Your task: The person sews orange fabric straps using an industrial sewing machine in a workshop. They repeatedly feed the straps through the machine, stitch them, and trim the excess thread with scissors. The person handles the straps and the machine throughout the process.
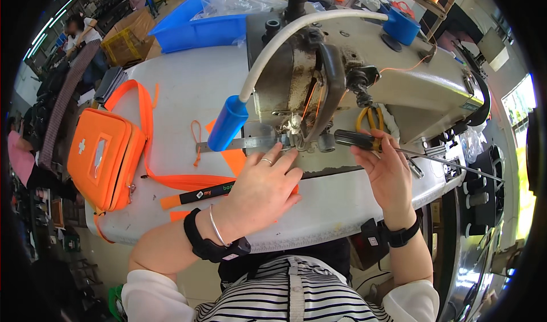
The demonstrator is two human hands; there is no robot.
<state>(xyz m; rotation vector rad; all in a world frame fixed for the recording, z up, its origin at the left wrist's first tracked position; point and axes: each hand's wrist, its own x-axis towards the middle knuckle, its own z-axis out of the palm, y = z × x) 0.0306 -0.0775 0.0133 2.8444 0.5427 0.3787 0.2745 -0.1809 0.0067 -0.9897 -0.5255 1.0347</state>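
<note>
Sewing machine (421, 60) at upper right. Screwdriver (358, 140) clamped in right hand (389, 177) where handle (348, 138) meets shaft (450, 165): handle jutting left, shaft running right. Left hand (264, 182) beside thin metal strip (255, 142); whether fingers (272, 153) pinch anything, cannot tell.

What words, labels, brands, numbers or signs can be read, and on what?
Case: white cross sign.
Black strip: white, orange and green lettering, not quoted here.
Wristbands: white tags, too small to read.
Table edge: fine marks, too small.
Machine: small label, unreadable.
</note>
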